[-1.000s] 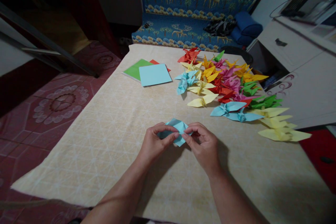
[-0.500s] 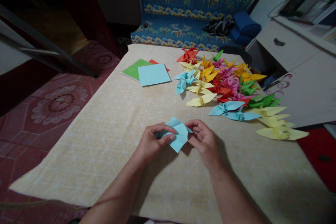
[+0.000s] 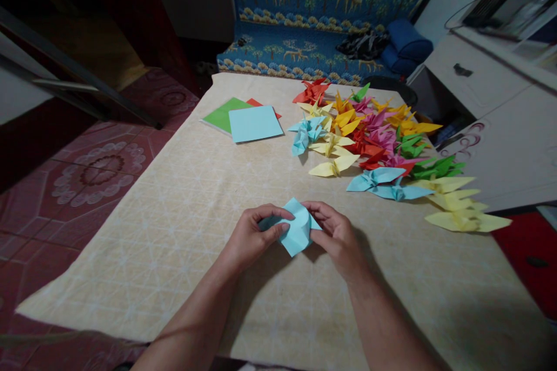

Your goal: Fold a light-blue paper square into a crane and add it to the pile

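A creased light blue paper point(image 3: 297, 229), partly folded, is held between my two hands above the cloth-covered table. My left hand point(image 3: 257, 234) pinches its left side, with the thumb and a finger on the upper face. On the other side, my right hand point(image 3: 333, 234) grips the right part of the paper, its fingers curled around a pointed corner. Farther back lies a stack of flat square sheets, with a light blue sheet point(image 3: 256, 124) on top of a green sheet point(image 3: 224, 116) and a red one point(image 3: 277, 112).
Many folded paper cranes point(image 3: 378, 133) in several colours cover the back right of the table point(image 3: 174, 214). Beyond the table stands a blue patterned sofa point(image 3: 296, 40). A white cabinet point(image 3: 491, 93) is at the right, metal legs point(image 3: 73, 86) at the left.
My right hand has shifted slightly left, its fingers now closer round the paper's right side. The held paper has turned a little and its near corner sits slightly lower.
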Tool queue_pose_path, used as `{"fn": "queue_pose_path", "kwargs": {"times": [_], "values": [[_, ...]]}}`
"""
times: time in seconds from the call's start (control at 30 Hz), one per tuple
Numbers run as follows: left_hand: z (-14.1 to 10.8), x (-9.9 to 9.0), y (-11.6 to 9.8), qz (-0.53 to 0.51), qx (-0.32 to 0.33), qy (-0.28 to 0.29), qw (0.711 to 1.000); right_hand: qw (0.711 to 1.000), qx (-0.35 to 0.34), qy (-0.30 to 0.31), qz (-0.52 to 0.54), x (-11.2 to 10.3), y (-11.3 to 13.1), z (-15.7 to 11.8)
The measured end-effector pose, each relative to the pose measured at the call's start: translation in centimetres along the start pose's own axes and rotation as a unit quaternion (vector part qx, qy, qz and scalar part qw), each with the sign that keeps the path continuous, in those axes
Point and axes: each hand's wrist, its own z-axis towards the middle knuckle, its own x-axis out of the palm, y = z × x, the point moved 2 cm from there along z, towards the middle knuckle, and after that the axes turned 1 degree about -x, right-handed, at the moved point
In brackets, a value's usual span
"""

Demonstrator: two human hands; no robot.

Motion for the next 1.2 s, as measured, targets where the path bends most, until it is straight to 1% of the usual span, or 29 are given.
{"fn": "queue_pose_path", "kwargs": {"times": [0.1,0.2,0.3,0.4,0.5,0.57,0.63,0.73,0.8,0.87,0.93,1.0,1.07,1.13,1.2], "values": [[-0.1,0.0,-0.1,-0.008,-0.011,-0.011,1.0,0.998,0.012,0.033,0.046,-0.3,-0.1,-0.2],[-0.1,0.0,-0.2,-0.011,-0.014,-0.009,1.0,0.996,-0.001,0.046,0.072,-0.5,-0.1,-0.2],[-0.1,0.0,-0.2,-0.005,-0.018,-0.011,1.0,0.998,-0.002,0.028,0.064,-0.6,-0.1,-0.2],[-0.1,-0.1,-0.1,-0.004,-0.021,-0.008,1.0,0.998,0.015,0.002,0.053,-0.6,-0.3,-0.1],[-0.1,-0.1,0.0,-0.022,-0.034,-0.005,0.999,0.998,0.036,0.002,0.059,-0.5,-0.6,0.1],[-0.2,-0.1,0.1,-0.025,-0.039,0.0,0.999,0.998,0.037,0.007,0.054,-0.4,-0.6,0.2],[-0.2,-0.1,0.0,-0.006,-0.035,0.019,0.999,0.999,0.026,0.017,0.034,-0.4,-0.3,0.2],[-0.2,0.0,-0.2,0.039,-0.016,0.067,0.997,0.997,0.001,0.07,-0.019,-0.1,0.4,0.1],[-0.2,0.0,-0.2,0.054,-0.006,0.088,0.995,0.993,-0.029,0.096,-0.061,0.0,0.8,0.1],[-0.2,-0.1,-0.1,0.06,-0.006,0.093,0.994,0.988,-0.069,0.098,-0.093,0.0,1.1,0.0],[-0.2,-0.2,0.0,0.053,-0.011,0.084,0.995,0.984,-0.096,0.095,-0.114,0.1,1.2,0.0],[-0.1,-0.2,0.1,0.017,-0.028,0.063,0.997,0.98,-0.11,0.097,-0.131,0.3,1.4,-0.1],[-0.1,-0.3,0.2,-0.05,-0.052,0.014,0.997,0.977,-0.126,0.079,-0.153,0.4,1.4,-0.2],[0.0,-0.3,0.1,-0.126,-0.066,-0.053,0.988,0.972,-0.151,0.024,-0.18,0.4,1.4,-0.3],[0.0,-0.3,0.0,-0.187,-0.065,-0.099,0.975,0.96,-0.178,-0.057,-0.208,0.3,1.1,-0.4]]}}
